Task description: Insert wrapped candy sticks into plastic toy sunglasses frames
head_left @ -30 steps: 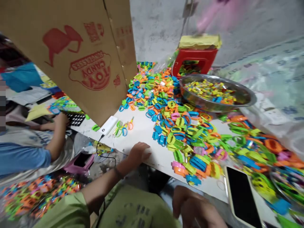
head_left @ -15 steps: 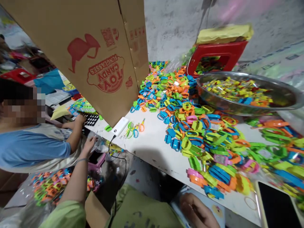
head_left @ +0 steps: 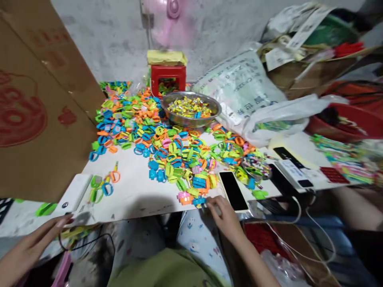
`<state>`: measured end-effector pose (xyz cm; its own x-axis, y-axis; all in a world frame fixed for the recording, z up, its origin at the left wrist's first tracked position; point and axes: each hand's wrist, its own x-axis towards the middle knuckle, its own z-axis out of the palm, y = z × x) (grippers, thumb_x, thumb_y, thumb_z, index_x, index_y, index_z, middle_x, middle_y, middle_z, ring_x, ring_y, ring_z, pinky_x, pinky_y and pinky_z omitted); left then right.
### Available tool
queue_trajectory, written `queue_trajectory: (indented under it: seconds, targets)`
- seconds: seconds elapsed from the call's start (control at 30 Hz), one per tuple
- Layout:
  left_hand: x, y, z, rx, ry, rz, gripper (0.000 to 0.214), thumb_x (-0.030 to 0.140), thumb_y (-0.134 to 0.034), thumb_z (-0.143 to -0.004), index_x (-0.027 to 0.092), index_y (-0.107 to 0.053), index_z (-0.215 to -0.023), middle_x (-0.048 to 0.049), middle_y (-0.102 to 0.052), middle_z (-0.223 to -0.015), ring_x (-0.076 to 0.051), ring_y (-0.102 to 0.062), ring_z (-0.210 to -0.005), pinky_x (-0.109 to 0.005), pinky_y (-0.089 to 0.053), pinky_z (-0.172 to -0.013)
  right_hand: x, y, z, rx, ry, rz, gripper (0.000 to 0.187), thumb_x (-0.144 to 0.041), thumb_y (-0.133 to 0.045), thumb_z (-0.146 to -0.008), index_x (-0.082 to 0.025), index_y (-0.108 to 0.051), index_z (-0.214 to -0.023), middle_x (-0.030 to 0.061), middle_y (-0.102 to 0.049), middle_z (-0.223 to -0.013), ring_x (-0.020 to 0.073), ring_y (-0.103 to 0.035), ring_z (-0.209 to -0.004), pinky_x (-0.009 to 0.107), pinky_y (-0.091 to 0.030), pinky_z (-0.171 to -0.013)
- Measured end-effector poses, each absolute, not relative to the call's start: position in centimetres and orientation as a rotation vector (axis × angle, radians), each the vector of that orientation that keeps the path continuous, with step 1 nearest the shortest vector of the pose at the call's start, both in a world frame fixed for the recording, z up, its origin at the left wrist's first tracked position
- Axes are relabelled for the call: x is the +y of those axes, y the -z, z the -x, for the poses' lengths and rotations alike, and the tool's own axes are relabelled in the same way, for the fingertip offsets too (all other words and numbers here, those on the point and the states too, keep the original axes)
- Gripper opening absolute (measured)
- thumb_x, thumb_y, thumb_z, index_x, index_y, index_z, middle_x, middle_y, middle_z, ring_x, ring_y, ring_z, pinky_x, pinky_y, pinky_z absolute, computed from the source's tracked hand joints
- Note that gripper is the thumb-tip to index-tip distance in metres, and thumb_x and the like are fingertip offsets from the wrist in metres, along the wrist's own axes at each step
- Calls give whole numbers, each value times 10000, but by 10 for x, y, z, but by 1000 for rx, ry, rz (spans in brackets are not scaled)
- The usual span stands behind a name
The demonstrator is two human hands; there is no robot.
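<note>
My left hand is at the table's front left edge with its fingers stretched out, by the cable end of a white power bank. Something thin and see-through, blurred, lies beside its fingertips; I cannot make out what. At the front edge of a large heap of colourful plastic toy watches, my right hand reaches out with fingers apart and slightly bent. Its fingertips are at a blue toy watch. A few toy watches in green, blue and orange lie apart, right of the power bank.
A metal bowl of small yellow-wrapped pieces stands behind the heap, before a red stool. A tall cardboard box blocks the left. A phone lies right of my right hand. Another person's arm shows at right.
My view has swung right, so the co-worker at left is out of sight. My right hand has risen from my lap to the heap's front edge. My left hand is now beside the power bank.
</note>
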<state>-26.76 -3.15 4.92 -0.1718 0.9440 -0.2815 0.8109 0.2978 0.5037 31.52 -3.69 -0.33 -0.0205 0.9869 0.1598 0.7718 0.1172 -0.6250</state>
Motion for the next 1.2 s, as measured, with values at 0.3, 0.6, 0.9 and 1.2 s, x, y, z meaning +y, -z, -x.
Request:
queue_trajectory:
  seconds: [0.3, 0.6, 0.9, 1.2]
  targets:
    - [13, -1, -36, 1000, -567, -2551, 413, 330, -542, -895, 289, -602, -1301, -84, -521, -1469, -303, -462, -1367, -559, -367, -1140, -34, 41, -382, -1387, 51, 2234, 535, -505, -339, -954, -156, -596, -1268, 171, -574, -1212, 336, -514, -1125, 501, -407, -928]
    - [32, 37, -138, 632, -315, -2833, 392, 383, -524, -946, 326, -567, -1331, -30, -440, -1539, -287, -388, -1423, -600, -77, -1221, -14, 61, -412, -1095, -156, 2355, 715, -711, -464, -807, -148, -662, -1201, 185, -614, -1207, 394, -524, -1133, 521, -421, -903]
    - [40, 58, -132, 693, -261, -2931, 375, 331, -452, -985, 324, -544, -1348, -14, -460, -1526, -238, -424, -1403, -551, -1, -1238, -6, 75, -425, -1021, -222, 2299, 803, -792, -519, -696, -144, -701, -1133, 196, -636, -1142, 404, -532, -1094, 551, -404, -931]
    - [51, 65, -94, 947, -445, -2898, 452, 194, -526, -934, 329, -536, -1365, -9, -521, -1479, -237, -469, -1369, -511, -129, -1230, -7, 69, -421, -1017, -224, 2294, 835, -751, -348, -789, -104, -657, -1217, 226, -596, -1206, 423, -498, -1155, 576, -348, -980]
